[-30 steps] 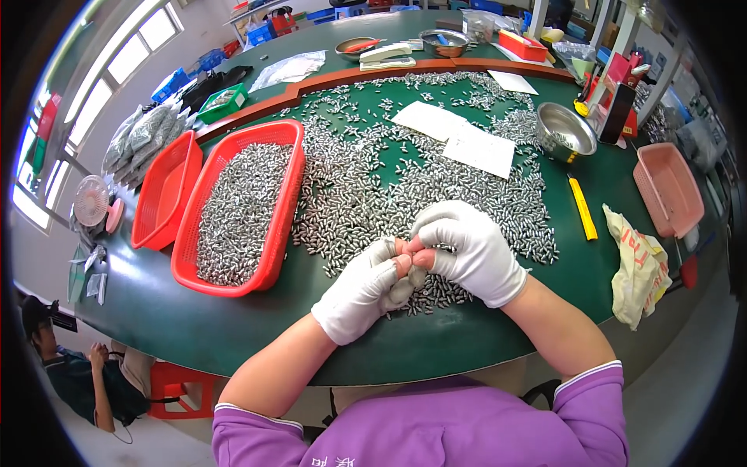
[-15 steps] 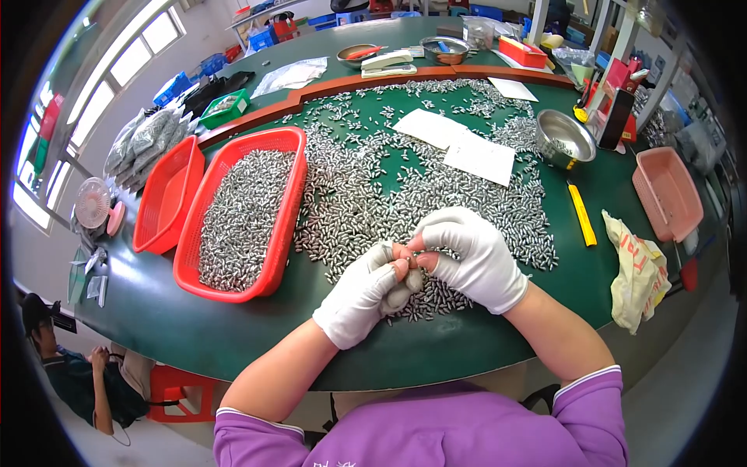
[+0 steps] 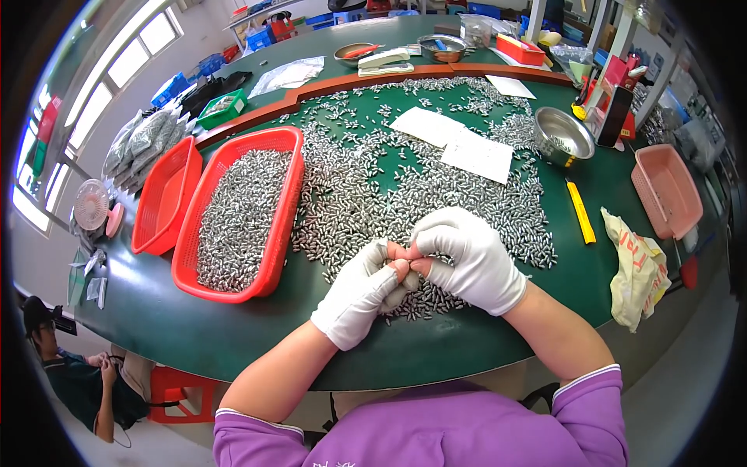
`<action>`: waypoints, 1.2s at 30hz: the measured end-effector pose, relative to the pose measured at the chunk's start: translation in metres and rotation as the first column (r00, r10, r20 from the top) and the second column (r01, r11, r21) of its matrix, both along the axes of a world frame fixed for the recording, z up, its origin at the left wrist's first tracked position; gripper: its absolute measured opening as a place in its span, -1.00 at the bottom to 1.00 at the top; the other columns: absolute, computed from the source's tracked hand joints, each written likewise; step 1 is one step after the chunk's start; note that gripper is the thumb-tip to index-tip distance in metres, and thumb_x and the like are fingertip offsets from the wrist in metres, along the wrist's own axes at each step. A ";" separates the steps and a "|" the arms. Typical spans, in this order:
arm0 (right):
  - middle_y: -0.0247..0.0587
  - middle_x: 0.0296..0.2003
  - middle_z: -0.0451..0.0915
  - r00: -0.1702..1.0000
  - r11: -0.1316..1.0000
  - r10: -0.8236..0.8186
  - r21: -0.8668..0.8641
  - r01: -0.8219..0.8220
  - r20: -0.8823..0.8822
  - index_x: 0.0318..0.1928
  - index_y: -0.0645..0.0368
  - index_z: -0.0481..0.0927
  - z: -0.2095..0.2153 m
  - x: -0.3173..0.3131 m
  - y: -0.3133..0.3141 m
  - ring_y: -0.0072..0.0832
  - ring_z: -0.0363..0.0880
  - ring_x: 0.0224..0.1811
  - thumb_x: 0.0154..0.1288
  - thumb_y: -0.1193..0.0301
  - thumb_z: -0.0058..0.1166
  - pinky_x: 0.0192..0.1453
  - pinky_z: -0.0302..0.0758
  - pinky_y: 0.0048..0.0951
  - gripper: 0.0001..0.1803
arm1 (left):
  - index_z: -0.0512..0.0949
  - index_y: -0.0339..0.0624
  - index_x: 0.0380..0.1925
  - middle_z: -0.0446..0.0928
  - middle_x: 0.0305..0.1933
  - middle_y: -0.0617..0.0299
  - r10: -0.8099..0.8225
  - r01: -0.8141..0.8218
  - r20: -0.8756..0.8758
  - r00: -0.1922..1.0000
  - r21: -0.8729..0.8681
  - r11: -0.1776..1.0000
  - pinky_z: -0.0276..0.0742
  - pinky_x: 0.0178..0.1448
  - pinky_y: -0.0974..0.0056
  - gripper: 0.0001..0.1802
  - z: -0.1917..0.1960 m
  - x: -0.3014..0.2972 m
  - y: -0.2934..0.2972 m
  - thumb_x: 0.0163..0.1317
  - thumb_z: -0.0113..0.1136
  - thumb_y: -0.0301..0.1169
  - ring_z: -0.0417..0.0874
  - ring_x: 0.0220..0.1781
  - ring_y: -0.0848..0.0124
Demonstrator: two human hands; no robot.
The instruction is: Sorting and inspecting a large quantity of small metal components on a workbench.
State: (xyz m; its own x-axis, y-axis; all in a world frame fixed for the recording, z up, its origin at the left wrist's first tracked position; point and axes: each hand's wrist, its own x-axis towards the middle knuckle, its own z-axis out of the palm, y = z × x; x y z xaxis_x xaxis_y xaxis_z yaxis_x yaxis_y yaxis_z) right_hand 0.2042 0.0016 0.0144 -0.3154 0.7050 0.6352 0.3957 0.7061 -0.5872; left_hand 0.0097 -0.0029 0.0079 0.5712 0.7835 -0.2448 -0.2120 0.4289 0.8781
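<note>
My left hand (image 3: pixel 352 294) and my right hand (image 3: pixel 470 261) meet over the near part of a spread of small grey metal pieces (image 3: pixel 342 214). Both wear white gloves with bare thumb and finger tips showing. The thumb and forefinger of each are pinched, tips touching or nearly so. Whatever lies between them is too small to make out. Left of the spread, a red plastic basket (image 3: pixel 286 222) is heaped with the same kind of pieces. Two white paper sheets (image 3: pixel 426 125) lie on the far part of the spread, one overlapping the other.
At the right are a steel bowl (image 3: pixel 554 124), a yellow cutter knife (image 3: pixel 580 212), a pink basket (image 3: pixel 669 191) and a crumpled cloth bag (image 3: pixel 634 268). A second red basket (image 3: pixel 159 206) stands at the left. A wooden strip (image 3: pixel 350 84) borders the far side. Another person (image 3: pixel 82 381) sits lower left.
My right hand has shifted slightly left and its fingertips have closed in on the left hand's. The left hand stays almost in place. The seated person's hands moved a little.
</note>
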 end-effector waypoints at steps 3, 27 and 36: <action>-0.26 -0.36 0.61 1.000 1.000 -0.009 -0.013 0.009 -0.015 -0.37 0.11 0.64 0.002 -0.001 -0.003 -0.29 0.59 -0.27 -0.07 0.50 0.32 -0.17 0.54 -0.34 -0.81 | 0.39 -0.14 -0.16 0.46 -0.38 0.35 -0.004 0.004 -0.007 1.000 0.010 1.000 0.17 -0.46 0.55 -0.76 0.002 -0.001 -0.001 0.35 0.09 -0.23 0.29 -0.54 0.67; -0.24 -0.37 0.55 0.930 0.934 -0.228 -0.335 0.126 -0.286 -0.26 0.24 0.56 -0.020 0.017 0.014 -0.58 0.50 -0.37 0.28 0.38 0.11 -0.24 0.47 -0.52 -0.83 | 0.36 -0.08 -0.21 0.31 -0.47 0.36 -0.112 0.142 0.262 0.959 -0.100 0.985 0.07 -0.51 0.48 -0.79 0.000 0.000 0.004 0.33 0.11 -0.25 0.14 -0.62 0.62; -0.30 -0.44 0.58 0.724 0.827 -0.489 0.005 0.562 -0.486 -0.31 0.22 0.56 0.029 0.083 0.037 -0.61 0.50 -0.37 0.35 0.35 0.08 -0.22 0.46 -0.50 -0.82 | 0.37 0.00 -0.27 0.26 -0.50 0.38 -0.074 0.101 0.317 0.946 -0.069 0.993 0.06 -0.54 0.49 -0.79 -0.005 -0.003 0.007 0.27 0.18 -0.23 0.14 -0.61 0.60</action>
